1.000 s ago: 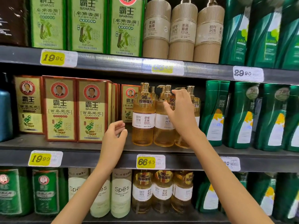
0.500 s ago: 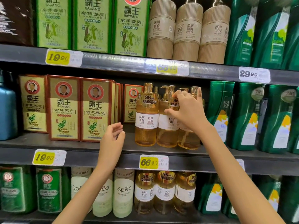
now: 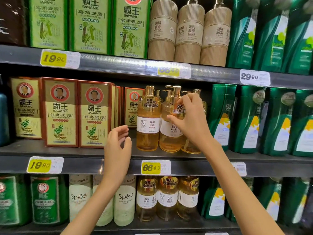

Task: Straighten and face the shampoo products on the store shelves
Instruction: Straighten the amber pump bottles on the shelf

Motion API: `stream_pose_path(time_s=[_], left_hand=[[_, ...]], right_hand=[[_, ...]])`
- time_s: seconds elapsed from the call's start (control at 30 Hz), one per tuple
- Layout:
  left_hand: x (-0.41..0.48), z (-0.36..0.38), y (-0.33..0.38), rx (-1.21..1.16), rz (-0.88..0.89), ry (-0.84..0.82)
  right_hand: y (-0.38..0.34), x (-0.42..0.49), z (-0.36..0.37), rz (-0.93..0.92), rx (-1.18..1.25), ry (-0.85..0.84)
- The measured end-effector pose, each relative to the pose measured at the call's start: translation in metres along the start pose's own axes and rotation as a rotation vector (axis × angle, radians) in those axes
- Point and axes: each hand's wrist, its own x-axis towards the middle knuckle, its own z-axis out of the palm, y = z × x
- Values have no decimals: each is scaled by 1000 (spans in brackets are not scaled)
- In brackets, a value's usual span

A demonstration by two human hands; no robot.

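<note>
My right hand (image 3: 188, 121) is closed round the shoulder of an amber pump bottle (image 3: 170, 133) on the middle shelf (image 3: 76, 165). My thumb lies across its front, just beside the round "96" tag (image 3: 179, 109). This bottle stands in the middle of three. The left amber bottle (image 3: 148, 126) touches it and faces squarely out, and the third amber bottle (image 3: 191, 147) sits mostly behind my palm. I can't tell whether my fingers also press on that third one.

My left hand (image 3: 116, 146) holds nothing. Its fingers are loosely curved and spread, and it hovers before the shelf edge just left of the amber row.

I judge I'm in the middle of facing these bottles. The one I hold has its white label turned slightly to the right, so the next move calls for a small twist at the neck to bring label and tag forward without knocking its neighbours.

Further left, one BAWANG box (image 3: 133, 107) sits well back behind the front BAWANG boxes (image 3: 94, 116). It probably wants pulling forward, and my free hand is near it. Green bottles (image 3: 221, 116) stand to the right, and the yellow 66.40 price tag (image 3: 155, 167) sits below.
</note>
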Motion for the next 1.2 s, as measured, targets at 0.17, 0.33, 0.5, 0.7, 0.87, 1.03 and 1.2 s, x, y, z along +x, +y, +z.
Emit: stream_pose_path(time_s=[0.17,0.33,0.5,0.7,0.87,1.03,1.2], left_hand=[[-14,18,10,20,108,-51],[-15,30,13,34,142,-144],[-20,44,12,79,99,-301],[-32,46,17,64,48,-347],[-56,40,35,48,98,-271],[-82,36,53,-17,-82,-252],[-104,23,49,-177,-198,-297]], right_hand=[[-5,-7,1,62,206,-25],[-7,-13,1,89,422,7],[-8,-16,2,98,321,-83],[-14,-35,-2,73,454,-48],[-25,-48,-23,146,636,10],[-41,-60,-42,332,952,-22],[-40,-84,-47,430,991,-329]])
